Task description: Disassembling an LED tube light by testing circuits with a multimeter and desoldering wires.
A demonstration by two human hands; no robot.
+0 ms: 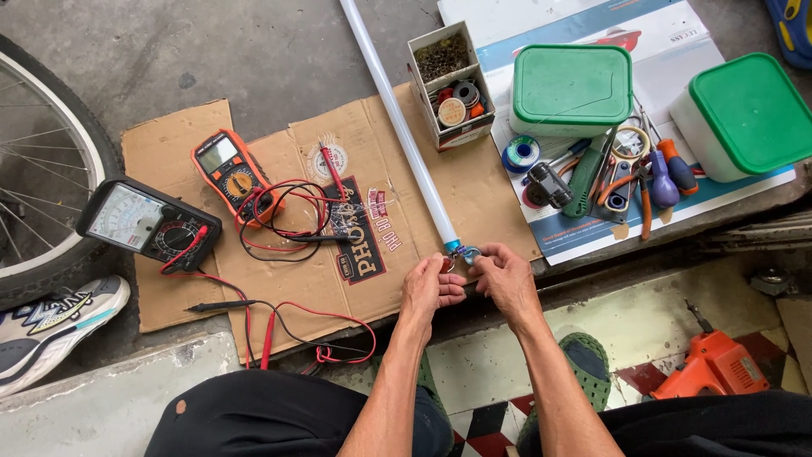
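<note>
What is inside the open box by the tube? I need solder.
The box has two compartments: the far one holds a dark tangle of small parts, the near one round spools, one tan. Anything beneath them is hidden.

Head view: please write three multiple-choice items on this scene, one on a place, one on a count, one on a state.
1. Where does the orange multimeter lie?
A. on the cardboard
B. on a green lid
C. on the tiled floor

2. How many white boxes with green lids are there?
A. one
B. two
C. four

3. What do the left hand and the right hand do?
A. rest on the knees
B. hold a drill
C. pinch at the end of the long white tube

Answers: 1 A, it sits on the brown sheet; 2 B, the second box stands at the right; 3 C, both hands' fingertips meet at the tube's end cap.
</note>
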